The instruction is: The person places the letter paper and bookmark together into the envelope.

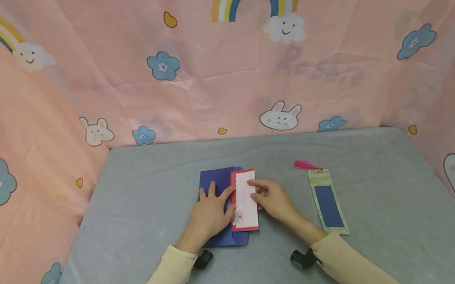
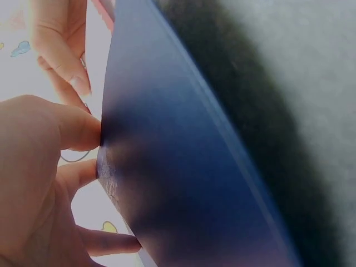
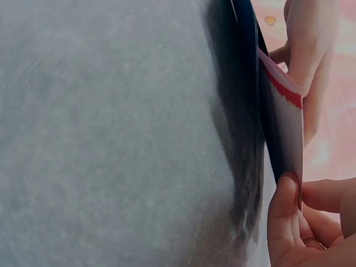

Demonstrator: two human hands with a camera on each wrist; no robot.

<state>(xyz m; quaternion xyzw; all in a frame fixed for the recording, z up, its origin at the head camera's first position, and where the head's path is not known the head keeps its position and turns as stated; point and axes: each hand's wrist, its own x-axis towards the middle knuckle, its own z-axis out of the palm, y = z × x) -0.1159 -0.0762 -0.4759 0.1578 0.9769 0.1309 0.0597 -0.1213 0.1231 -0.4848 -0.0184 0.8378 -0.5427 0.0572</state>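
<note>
Near the middle of the table lies a blue card folder, with a lighter blue flap showing at its right side. A narrow white card with a red border and small flowers at its lower left overlaps the folder's right part. My left hand spreads its fingers over the folder and touches it, thumb and index finger by the card's left edge. My right hand pinches the card's right edge between thumb and fingers. In the right wrist view the card tilts up from the folder.
To the right lies a green bookmark with a blue panel and a pink tassel, close to the right forearm. A grey cloth covers the table. A pink printed curtain hangs behind it and along the sides.
</note>
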